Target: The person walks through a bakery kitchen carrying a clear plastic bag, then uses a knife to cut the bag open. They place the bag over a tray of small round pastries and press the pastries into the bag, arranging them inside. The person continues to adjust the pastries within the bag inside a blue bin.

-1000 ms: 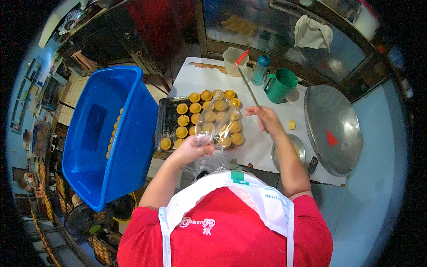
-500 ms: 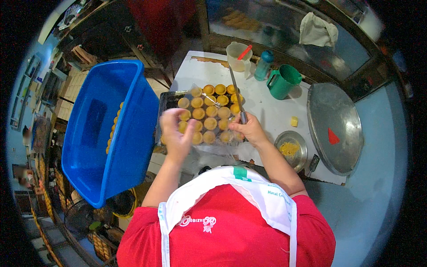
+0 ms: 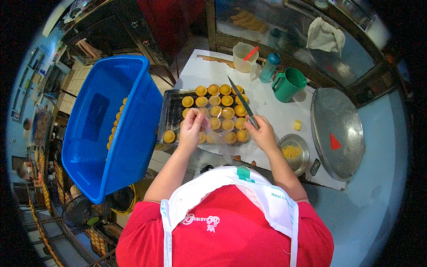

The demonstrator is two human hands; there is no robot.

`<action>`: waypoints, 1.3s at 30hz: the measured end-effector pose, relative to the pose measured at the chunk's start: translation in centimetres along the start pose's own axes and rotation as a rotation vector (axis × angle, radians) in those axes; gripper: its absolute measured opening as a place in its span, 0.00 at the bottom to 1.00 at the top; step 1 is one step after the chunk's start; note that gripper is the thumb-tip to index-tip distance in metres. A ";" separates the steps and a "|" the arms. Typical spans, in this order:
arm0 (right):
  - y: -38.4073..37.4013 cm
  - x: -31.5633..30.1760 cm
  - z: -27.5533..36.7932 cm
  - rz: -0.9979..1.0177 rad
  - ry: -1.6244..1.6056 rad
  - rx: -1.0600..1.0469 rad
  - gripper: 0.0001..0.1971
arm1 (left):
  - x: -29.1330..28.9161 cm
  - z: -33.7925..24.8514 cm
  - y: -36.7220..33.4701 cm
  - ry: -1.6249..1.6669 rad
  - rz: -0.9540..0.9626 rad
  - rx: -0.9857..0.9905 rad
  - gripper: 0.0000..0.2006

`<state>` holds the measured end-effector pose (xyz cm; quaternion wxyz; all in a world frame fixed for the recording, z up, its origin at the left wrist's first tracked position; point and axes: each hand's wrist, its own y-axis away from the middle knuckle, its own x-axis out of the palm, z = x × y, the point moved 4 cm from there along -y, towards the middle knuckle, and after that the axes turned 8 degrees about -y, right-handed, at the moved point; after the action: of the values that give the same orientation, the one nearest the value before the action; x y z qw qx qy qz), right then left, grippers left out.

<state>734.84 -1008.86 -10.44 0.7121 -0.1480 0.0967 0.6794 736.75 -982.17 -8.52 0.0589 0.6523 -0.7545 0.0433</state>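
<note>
My left hand point(image 3: 192, 130) is closed in a pinch on a clear plastic sheet point(image 3: 223, 150), which hangs in folds above the near pastries. My right hand point(image 3: 262, 132) is wrapped around a knife point(image 3: 240, 99), its long blade pointing away and to the left. Whether the right fingers also touch the plastic, I cannot tell. Under both hands lies a dark baking tray point(image 3: 167, 105) holding rows of small round golden pastries point(image 3: 187, 101). One pastry point(image 3: 169, 136) sits alone at the tray's near left corner. Part of the tray is hidden by my left hand and the plastic.
A deep blue tub point(image 3: 129, 147) with several pastries inside stands left of the table. Behind the tray are a clear jug point(image 3: 242, 60), a blue bottle point(image 3: 269, 69) and a green jug point(image 3: 289, 86). At right are a metal bowl point(image 3: 303, 153) and a large metal tray point(image 3: 338, 115).
My left hand has gone from spread, blurred fingers to a pinch on the plastic. The plastic has drawn together toward it, baring the tray's left side. The right hand still holds the knife.
</note>
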 end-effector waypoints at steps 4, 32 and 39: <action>2.2 -2.9 3.6 0.073 0.239 -0.127 0.20 | 0.9 -0.5 -0.1 -0.007 -0.056 0.018 0.07; 2.8 -1.4 5.5 -0.078 0.104 -0.213 0.28 | 1.0 -6.5 -1.0 -0.657 -0.113 0.531 0.53; 2.1 1.0 5.6 -0.010 0.051 -0.205 0.30 | 5.7 -1.9 0.9 0.023 0.414 -0.052 0.37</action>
<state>732.45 -1005.94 -5.72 0.6938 -0.2378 0.0438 0.6783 735.16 -987.32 -5.76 0.0742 0.4811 -0.8725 0.0425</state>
